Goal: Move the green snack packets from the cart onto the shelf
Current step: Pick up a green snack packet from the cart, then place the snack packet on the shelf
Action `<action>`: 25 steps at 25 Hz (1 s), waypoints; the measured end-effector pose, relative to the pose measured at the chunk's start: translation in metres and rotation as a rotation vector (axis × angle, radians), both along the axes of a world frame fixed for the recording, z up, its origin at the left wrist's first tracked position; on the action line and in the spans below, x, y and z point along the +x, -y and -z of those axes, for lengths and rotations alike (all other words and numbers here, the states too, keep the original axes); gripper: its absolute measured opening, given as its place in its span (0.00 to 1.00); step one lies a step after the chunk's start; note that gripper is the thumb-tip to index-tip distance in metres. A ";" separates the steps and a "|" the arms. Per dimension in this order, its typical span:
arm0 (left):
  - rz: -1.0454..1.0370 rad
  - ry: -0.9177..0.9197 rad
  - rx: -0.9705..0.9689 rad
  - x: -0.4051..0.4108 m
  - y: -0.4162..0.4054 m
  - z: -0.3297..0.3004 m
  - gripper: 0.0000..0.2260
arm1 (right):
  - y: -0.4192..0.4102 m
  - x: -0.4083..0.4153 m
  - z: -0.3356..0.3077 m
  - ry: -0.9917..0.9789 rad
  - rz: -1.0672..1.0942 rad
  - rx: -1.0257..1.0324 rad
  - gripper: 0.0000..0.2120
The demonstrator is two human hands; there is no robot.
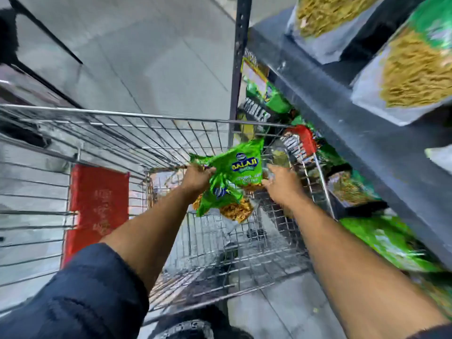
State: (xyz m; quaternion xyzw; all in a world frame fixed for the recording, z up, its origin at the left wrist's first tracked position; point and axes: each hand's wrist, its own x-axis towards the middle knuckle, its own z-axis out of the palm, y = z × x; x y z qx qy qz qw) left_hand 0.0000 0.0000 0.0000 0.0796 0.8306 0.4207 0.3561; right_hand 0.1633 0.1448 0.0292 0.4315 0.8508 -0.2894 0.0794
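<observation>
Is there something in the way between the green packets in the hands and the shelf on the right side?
The cart's wire side wall stands between the green packets and the shelf. The left hand grips them above the cart; the right hand is at them. They must lift over the rim.

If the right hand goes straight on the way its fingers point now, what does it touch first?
Most likely the green snack packets bunched in the left hand: the right hand is open, its fingertips already at the packets' edge. Beyond lies the cart wire wall. Depth is unclear.
</observation>
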 end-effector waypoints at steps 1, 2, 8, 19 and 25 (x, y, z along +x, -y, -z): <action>0.008 0.032 -0.007 -0.004 -0.008 0.007 0.05 | -0.003 -0.007 0.012 -0.013 0.037 -0.048 0.19; -0.004 0.070 -0.021 -0.008 -0.015 0.016 0.06 | -0.007 -0.014 0.022 -0.021 0.073 -0.073 0.17; 0.010 0.194 -0.037 -0.009 -0.037 0.038 0.11 | -0.009 -0.027 0.058 0.027 0.209 -0.028 0.11; 0.163 0.027 0.186 0.027 -0.063 -0.069 0.07 | 0.010 0.032 -0.019 -0.285 0.511 0.044 0.22; 0.320 -0.022 0.482 0.079 -0.058 -0.192 0.10 | 0.032 0.097 -0.109 -0.614 0.575 0.181 0.19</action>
